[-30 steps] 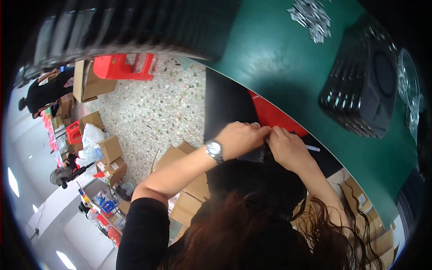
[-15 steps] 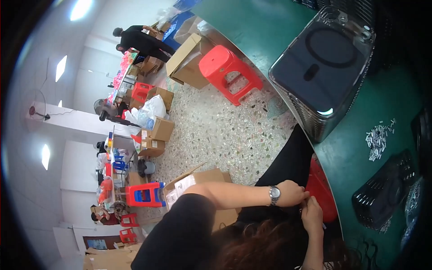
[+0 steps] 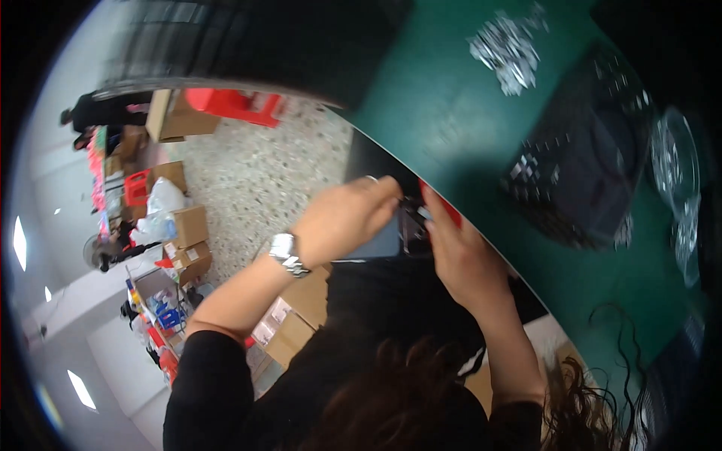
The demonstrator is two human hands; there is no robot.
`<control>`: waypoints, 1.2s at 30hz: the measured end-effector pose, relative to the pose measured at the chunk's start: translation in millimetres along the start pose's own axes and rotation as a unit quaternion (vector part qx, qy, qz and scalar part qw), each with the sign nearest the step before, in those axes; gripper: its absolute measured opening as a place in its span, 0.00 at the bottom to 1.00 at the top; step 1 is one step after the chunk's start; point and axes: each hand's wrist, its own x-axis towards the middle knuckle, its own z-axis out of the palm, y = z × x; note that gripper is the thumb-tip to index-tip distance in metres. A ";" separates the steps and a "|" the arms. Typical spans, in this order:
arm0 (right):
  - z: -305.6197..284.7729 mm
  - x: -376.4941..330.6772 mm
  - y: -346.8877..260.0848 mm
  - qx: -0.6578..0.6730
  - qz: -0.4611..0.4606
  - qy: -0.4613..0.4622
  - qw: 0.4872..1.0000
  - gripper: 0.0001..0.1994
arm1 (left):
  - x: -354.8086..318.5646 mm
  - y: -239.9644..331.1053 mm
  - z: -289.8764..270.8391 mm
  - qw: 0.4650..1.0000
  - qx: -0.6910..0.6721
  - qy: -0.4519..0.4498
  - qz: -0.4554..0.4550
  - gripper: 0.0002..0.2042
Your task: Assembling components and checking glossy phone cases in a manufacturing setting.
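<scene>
A dark, translucent phone case (image 3: 387, 244) with a camera cut-out lies between my hands, over my lap and beside the table edge. My left hand (image 3: 346, 218), with a silver watch (image 3: 286, 254) at its wrist, curls its fingers over the case's left and upper part. At the camera end, my right hand (image 3: 470, 259) grips the case along its right side. A small pale glint shows by the right fingertips, too blurred to name. On the green table (image 3: 440, 128) are a pile of small silver metal pieces (image 3: 508, 52) and a stack of dark phone cases (image 3: 579, 161).
A large dark stack (image 3: 256, 45), blurred, fills the top left. Clear plastic wrapping (image 3: 677, 165) lies at the table's right. A red stool (image 3: 241, 105) and cardboard boxes (image 3: 188, 229) stand on the speckled floor. A person in black (image 3: 109, 111) is far left.
My view has swung toward the table, and the stack of cases has shifted to the upper left. My hands, formerly close together, are now apart with the phone case between them.
</scene>
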 end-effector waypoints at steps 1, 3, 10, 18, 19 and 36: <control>-1.6 2.5 -3.0 -0.013 -0.012 0.008 1.000 0.23 | 0.0 4.0 -2.6 1.000 0.006 -0.003 0.006 0.07; -3.5 1.9 -5.3 -0.027 -0.015 0.010 0.999 0.23 | 1.3 10.6 -5.7 1.000 -0.004 -0.024 0.013 0.07; 3.0 -6.3 -7.1 -0.061 -0.041 -0.005 0.997 0.21 | -4.3 18.7 -1.1 0.999 0.023 -0.033 0.029 0.06; 29.3 -7.1 2.2 -0.027 -0.068 0.002 0.997 0.21 | -5.9 0.1 16.3 0.996 0.056 -0.031 0.068 0.06; 29.0 -8.9 2.9 -0.029 -0.066 0.001 0.997 0.21 | -5.1 -2.8 19.4 0.995 0.054 -0.030 0.074 0.07; 23.6 -12.6 -1.9 0.028 0.085 -0.135 0.987 0.10 | 0.0 -6.8 38.6 0.977 0.117 -0.067 0.163 0.07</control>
